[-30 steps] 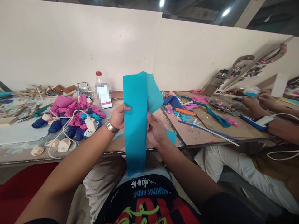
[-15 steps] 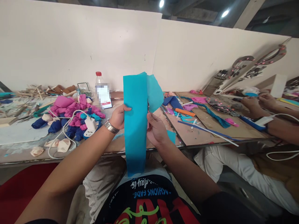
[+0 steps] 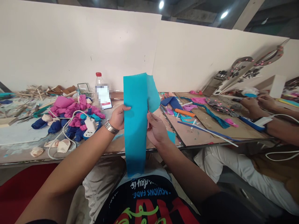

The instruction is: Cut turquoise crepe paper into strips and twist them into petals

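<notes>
A long turquoise paper strip [image 3: 135, 124] hangs upright in front of me, its lower end by my shirt. My left hand [image 3: 119, 117] grips its left edge, thumb on the front face and fingers hidden behind. On the other edge, my right hand [image 3: 156, 129] pinches with thumb and bent fingers. A lighter turquoise flap [image 3: 153, 95] sticks out behind the strip's upper right side, above my right thumb. A sliver of pink shows beside the right fingers; what it belongs to is hidden.
Left on the table lie crumpled pink paper pieces [image 3: 64, 105], a power strip [image 3: 88, 133] with a white cable, a phone [image 3: 106, 96] and a bottle [image 3: 99, 77]. Rightward are an orange-handled tool [image 3: 184, 112], blue and white strips, and a co-worker's hands [image 3: 257, 102].
The lighter flap behind the strip has drawn in to the left and shows narrower. Both hands keep their hold in nearly the same place.
</notes>
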Motion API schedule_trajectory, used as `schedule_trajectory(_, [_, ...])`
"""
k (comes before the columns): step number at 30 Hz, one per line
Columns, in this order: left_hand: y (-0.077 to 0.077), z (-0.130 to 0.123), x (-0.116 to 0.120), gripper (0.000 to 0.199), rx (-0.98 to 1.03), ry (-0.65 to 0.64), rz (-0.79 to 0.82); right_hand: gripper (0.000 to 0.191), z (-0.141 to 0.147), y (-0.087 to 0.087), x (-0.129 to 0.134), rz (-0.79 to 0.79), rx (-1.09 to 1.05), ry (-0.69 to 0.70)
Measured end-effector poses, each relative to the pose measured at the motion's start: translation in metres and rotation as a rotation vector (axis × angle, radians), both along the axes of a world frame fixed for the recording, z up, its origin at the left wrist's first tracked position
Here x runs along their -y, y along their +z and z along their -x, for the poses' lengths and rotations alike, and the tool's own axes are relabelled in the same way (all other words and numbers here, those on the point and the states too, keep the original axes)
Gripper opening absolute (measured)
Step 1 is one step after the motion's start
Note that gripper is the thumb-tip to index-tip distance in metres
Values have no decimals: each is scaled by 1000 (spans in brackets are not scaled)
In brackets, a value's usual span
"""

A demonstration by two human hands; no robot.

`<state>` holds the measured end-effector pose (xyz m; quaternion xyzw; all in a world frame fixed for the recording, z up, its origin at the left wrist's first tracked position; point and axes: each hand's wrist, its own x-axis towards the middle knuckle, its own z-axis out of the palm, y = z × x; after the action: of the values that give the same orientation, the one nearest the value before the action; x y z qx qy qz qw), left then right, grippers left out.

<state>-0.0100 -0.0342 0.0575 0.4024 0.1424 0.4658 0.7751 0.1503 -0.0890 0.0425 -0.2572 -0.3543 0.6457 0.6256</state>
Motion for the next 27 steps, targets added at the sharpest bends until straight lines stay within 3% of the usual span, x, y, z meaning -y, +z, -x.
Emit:
schedule_trajectory(7, [19, 4, -4, 66, -14, 188, -143, 43, 1, -3, -1, -23, 26, 20])
schedule_trajectory(16, [63, 11, -17, 70, -286, 509, -447, 50, 7, -5, -9, -32, 27, 45])
schedule_trajectory(21, [99, 23, -30, 67, -486, 555, -671, 49, 8, -8, -10, -13, 12, 46])
schedule_trajectory(27, [150, 37, -28, 52, -751, 452, -917, 46, 7, -7, -7, -26, -5, 83])
